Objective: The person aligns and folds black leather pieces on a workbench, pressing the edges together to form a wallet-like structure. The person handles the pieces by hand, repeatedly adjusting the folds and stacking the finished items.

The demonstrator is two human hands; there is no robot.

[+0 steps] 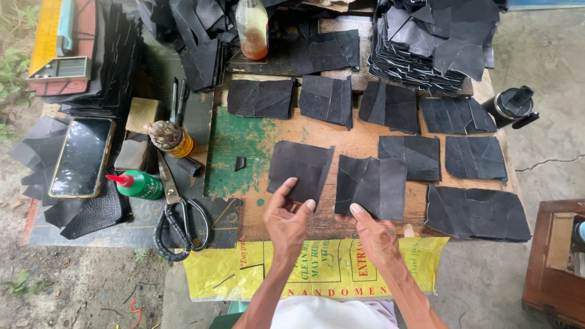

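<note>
My left hand (286,219) pinches the near edge of a black leather patch (300,167) lying on the wooden board (356,143). Thumb and fingers close on its lower rim. My right hand (375,234) rests at the board's front edge, its fingertip touching the near corner of a second pieced black leather patch (372,184) just to the right. Several more black patches (475,213) lie spread in rows across the board.
Black-handled scissors (178,222), a green glue bottle with a red tip (138,184), a small amber jar (170,137) and a phone (82,157) lie at the left. Leather stacks (436,42) and a bottle (252,29) stand at the back; a black cup (510,105) sits far right.
</note>
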